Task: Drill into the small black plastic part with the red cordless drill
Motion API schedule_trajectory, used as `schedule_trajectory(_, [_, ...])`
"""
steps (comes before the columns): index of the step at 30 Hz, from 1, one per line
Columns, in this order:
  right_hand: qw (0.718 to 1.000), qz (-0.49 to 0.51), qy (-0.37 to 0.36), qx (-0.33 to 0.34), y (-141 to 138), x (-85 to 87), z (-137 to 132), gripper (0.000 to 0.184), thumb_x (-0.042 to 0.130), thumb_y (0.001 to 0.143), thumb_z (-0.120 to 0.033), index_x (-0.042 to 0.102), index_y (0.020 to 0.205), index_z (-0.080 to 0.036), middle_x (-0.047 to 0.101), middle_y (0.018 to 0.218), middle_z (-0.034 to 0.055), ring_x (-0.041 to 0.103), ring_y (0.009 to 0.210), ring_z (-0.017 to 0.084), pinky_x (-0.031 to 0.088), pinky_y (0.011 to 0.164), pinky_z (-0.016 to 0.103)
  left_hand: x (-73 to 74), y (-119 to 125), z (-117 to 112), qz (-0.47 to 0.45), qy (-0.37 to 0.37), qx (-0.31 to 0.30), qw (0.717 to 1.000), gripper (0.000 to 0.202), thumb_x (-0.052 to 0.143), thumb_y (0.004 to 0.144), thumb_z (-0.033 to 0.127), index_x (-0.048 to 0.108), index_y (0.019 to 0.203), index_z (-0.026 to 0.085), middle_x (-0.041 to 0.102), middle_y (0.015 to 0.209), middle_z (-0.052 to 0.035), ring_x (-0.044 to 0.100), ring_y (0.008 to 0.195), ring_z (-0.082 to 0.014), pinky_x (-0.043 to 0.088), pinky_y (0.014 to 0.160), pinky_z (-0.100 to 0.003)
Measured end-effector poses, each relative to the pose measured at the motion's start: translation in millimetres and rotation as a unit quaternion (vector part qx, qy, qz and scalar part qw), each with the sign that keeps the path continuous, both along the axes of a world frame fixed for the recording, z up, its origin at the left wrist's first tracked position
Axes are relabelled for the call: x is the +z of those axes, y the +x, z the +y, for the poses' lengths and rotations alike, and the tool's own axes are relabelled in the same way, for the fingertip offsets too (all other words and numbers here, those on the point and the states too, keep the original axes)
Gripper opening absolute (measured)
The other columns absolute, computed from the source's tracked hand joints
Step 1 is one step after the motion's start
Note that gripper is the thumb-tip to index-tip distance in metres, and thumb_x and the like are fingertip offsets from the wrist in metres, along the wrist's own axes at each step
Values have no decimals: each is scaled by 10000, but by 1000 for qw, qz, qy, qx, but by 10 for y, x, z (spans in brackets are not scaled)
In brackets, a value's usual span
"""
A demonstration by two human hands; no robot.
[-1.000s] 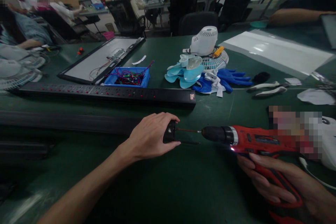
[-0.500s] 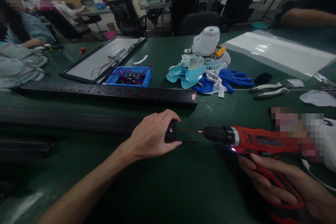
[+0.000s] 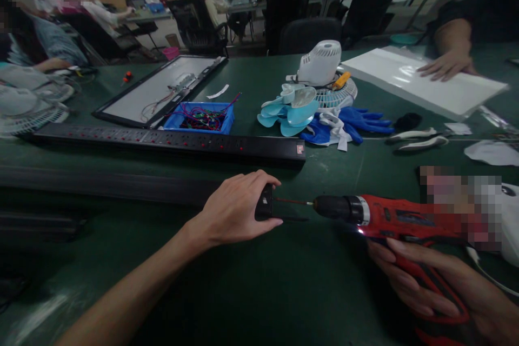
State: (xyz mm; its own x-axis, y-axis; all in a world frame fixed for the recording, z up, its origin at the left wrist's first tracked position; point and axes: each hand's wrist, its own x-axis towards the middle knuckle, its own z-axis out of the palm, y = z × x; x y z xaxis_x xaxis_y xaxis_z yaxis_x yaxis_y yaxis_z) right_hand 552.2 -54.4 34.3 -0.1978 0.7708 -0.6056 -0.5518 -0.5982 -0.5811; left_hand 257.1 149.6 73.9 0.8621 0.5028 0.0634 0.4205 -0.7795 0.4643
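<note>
Gripping black bar (image 3: 133, 188), red drill (image 3: 389, 213)

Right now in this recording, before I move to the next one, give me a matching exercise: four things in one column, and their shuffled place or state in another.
Things
1. Red-and-black power drill
2. Long, plain black bar
3. Shallow blue plastic box
4. Pale-blue, petal-shaped fan blades

Place or state
A. Holds tangled coloured wires
B. Right beside the blue gloves
C. Gripped by the right hand
D. End clasped by the left hand

Pairs: 1-C, 2-D, 3-A, 4-B
</note>
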Motion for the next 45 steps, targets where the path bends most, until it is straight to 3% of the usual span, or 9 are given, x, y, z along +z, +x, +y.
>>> schedule_trajectory(10, [1000,-2,1,12,-59,100,32,349,719,899,-476,694,709,-185,587,546,-48,298,296,-7,397,374,159,-6,1,-9,-2,2,-2,1000,599,789,851,461,519,1333,229,659,1259,-51,655,1104,-253,540,946,-435])
schedule_trajectory(22, [999,36,13,3,-23,19,16,294,697,925,-446,721,787,-188,631,581,-45,362,294,6,454,388,158,-32,5,1,-5,6,-4,1000,600,791,849,450,518,1337,231,651,1263,-43,650,1110,-242,535,953,-424])
schedule_trajectory(30, [1000,11,6,12,-51,93,21,297,724,917,-418,700,759,-167,630,556,-39,416,309,7,442,401,141,-10,4,-8,0,2,-2,1000,600,788,854,451,513,1343,236,654,1255,-38,650,1113,-241,533,960,-416])
schedule_trajectory(34, [999,9,23,33,-33,106,50,292,722,919,-445,694,805,-177,690,617,-17,479,307,19,476,422,163,2,1,3,4,2,-7,1000,610,786,857,453,508,1355,239,651,1268,-41,649,1119,-240,533,959,-404])
schedule_trajectory(38, [998,-13,47,34,-53,95,43,321,716,915,-481,735,929,-161,702,636,-3,430,303,8,452,402,157,0,-31,21,13,9,-12,1000,623,780,851,452,506,1369,241,650,1299,-53,644,1159,-260,526,990,-420])
schedule_trajectory(45, [997,-10,71,19,-74,55,-1,494,677,907,-579,755,1096,-128,680,621,-4,382,333,9,451,420,164,-69,-81,82,55,9,-5,998,509,746,858,489,570,1279,265,708,1152,-35,700,1007,-264,561,842,-411])
